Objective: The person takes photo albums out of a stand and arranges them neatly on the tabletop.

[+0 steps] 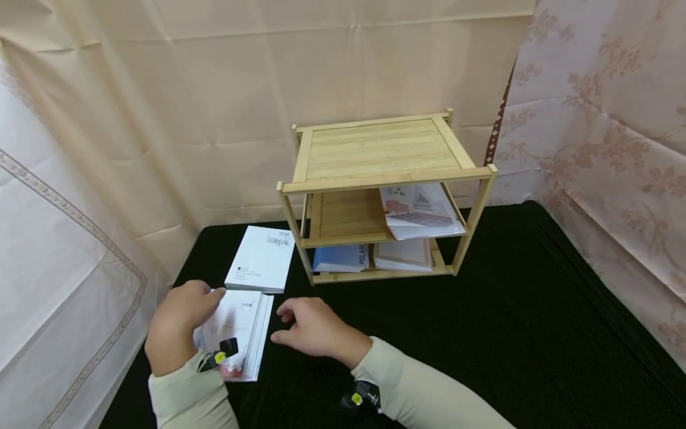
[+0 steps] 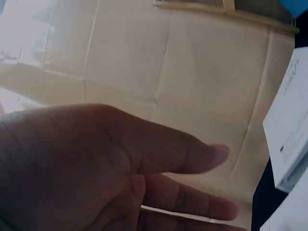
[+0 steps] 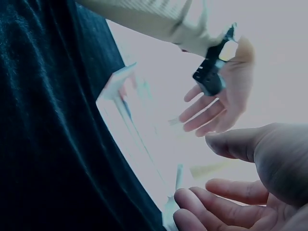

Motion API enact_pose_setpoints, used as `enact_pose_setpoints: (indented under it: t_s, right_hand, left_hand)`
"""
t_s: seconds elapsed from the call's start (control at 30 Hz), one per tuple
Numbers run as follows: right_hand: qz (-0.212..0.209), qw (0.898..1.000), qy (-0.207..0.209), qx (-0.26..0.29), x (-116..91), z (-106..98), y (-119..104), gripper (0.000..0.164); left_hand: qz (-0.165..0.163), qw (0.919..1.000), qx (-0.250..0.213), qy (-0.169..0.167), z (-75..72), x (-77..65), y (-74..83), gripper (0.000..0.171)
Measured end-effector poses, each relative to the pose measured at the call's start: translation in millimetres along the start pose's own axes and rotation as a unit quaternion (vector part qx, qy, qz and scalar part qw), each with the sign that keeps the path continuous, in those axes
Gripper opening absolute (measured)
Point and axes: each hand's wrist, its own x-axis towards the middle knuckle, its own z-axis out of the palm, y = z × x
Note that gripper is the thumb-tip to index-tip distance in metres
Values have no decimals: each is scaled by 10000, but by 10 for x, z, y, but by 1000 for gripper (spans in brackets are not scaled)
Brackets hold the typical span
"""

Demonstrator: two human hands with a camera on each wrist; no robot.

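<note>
My left hand (image 1: pixel 179 322) is over the left side of a short stack of white-covered books (image 1: pixel 248 325), thumb extended toward the stack's far edge. In the left wrist view its fingers (image 2: pixel 192 199) are nearly straight, with nothing between them and the thumb. Just right of the stack, my right hand (image 1: pixel 313 328) hovers with loosely bent fingers and holds nothing. The right wrist view shows a gap between its thumb and fingers (image 3: pixel 216 207). Beyond the stack lies another white book (image 1: pixel 259 259) with dark print, its near edge close to the stack.
A wooden shelf rack (image 1: pixel 386 149) stands at the back. An illustrated booklet (image 1: pixel 420 211) lies on its middle level, overhanging the front. Below are a blue book (image 1: pixel 337 259) and a pale book (image 1: pixel 402 255). Black cloth (image 1: pixel 482 339) covers the table; curtains (image 1: pixel 241 89) surround it.
</note>
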Motion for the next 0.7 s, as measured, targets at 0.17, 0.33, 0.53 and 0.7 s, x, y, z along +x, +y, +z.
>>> enact_pose_setpoints:
  t_s: [0.17,0.33,0.53,0.7]
  right_hand:
    - [-42,9999,127,-30,-134,-165,10,43]
    - [-148,9991,272,-277,-238,-285,28,39]
    - [-201,9975,404,-535,-341,-431,20,38]
    - [-231,9965,457,-666,-436,-565,4,37]
  left_hand:
    - [150,9995,66,260,30,-39,130,61]
    - [244,9990,32,366,56,-71,211,59]
    - [485,9972,20,563,60,-98,278,58]
    - [751,9936,-66,843,59,-128,386,56]
